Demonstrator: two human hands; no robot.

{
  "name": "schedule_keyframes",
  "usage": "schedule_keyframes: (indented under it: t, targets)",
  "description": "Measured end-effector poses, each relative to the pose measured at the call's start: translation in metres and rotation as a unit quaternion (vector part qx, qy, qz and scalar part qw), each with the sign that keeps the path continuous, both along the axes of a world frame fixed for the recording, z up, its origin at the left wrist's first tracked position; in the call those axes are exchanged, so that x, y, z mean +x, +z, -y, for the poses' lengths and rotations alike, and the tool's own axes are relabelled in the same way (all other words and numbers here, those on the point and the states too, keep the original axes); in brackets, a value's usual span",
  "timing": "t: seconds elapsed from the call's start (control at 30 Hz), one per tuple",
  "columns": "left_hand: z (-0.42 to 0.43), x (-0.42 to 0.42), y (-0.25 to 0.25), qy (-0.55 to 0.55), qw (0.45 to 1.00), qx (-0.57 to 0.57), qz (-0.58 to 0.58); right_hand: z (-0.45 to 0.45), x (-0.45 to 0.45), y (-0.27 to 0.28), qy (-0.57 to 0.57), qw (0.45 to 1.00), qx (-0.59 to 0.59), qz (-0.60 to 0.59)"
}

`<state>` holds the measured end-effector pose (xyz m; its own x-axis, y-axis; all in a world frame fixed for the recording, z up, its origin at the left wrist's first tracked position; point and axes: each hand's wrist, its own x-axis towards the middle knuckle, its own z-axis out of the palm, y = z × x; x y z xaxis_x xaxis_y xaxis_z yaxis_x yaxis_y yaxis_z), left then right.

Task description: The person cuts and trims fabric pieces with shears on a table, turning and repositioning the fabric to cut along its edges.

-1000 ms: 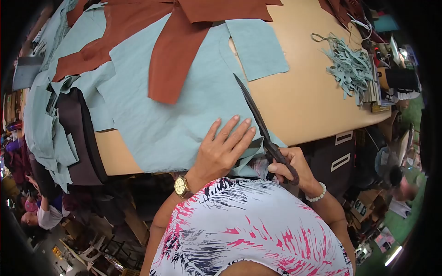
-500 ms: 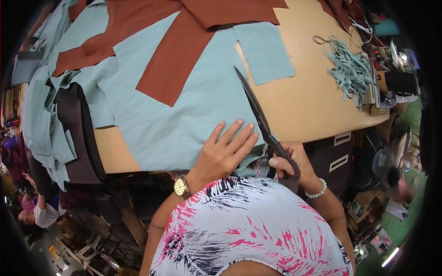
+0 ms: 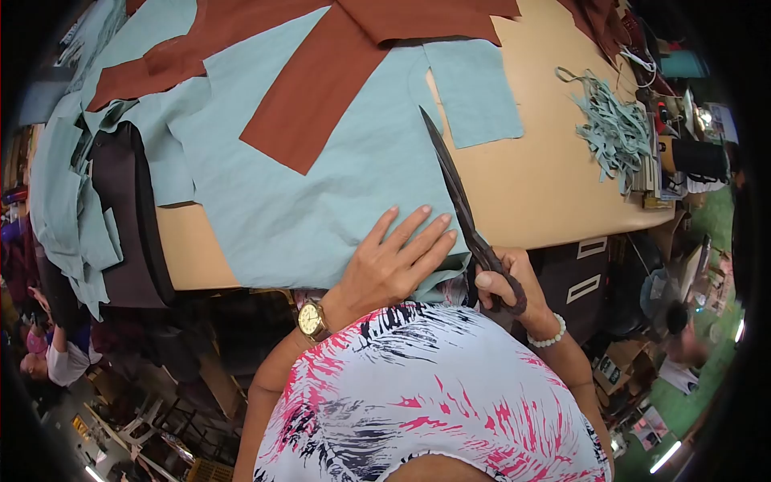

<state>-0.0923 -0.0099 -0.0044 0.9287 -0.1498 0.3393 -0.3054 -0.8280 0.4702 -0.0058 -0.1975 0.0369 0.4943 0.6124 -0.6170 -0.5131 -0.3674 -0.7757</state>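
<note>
My left hand (image 3: 404, 255) lies flat with its fingers spread on a large pale blue-green cloth (image 3: 353, 193), near the table's front edge. In my right hand (image 3: 514, 281) is a pair of dark fabric shears (image 3: 454, 178), held by the handles. Their long blades look nearly closed and lie along the cloth's right edge, pointing away from me. A reddish-brown strip of cloth (image 3: 309, 96) rests on top of the pale cloth. Beyond the shears' tip, a smaller pale blue-green piece (image 3: 475, 96) lies on the tabletop.
A heap of thin blue-green fabric strips (image 3: 614, 128) sits on the right of the tan table (image 3: 554, 189). More brown cloth (image 3: 450, 20) is at the back. Layered pale cloth (image 3: 60, 201) hangs at the left beside a dark panel (image 3: 124, 217). Another person (image 3: 68, 357) is at far left.
The view has shifted slightly, so the cloths appear a little displaced. Both hands stay nearly in place, left flat on the cloth and right holding the shears.
</note>
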Motion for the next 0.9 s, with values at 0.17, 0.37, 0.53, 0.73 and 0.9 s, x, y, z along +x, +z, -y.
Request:
schedule_keyframes:
  t: [0.17,0.37,0.53,0.73,0.9]
  targets:
    - [0.000,-0.002,0.002,-0.004,1.000,-0.002,0.001,-0.003,0.002,0.000,-0.006,1.000,-0.005,0.005]
    - [0.000,-0.003,0.000,-0.009,1.000,-0.002,0.005,-0.001,0.004,-0.002,0.008,1.000,-0.010,0.008]
    - [0.000,-0.004,-0.001,-0.014,1.000,0.000,0.003,0.000,0.004,0.003,0.009,1.000,-0.021,0.013]
    - [0.000,-0.006,-0.001,-0.016,1.000,0.003,0.002,0.004,0.004,0.003,0.008,0.999,-0.048,0.008]
    - [0.001,-0.007,-0.003,-0.017,1.000,0.003,-0.003,0.002,0.006,0.009,0.006,0.998,-0.064,-0.001]
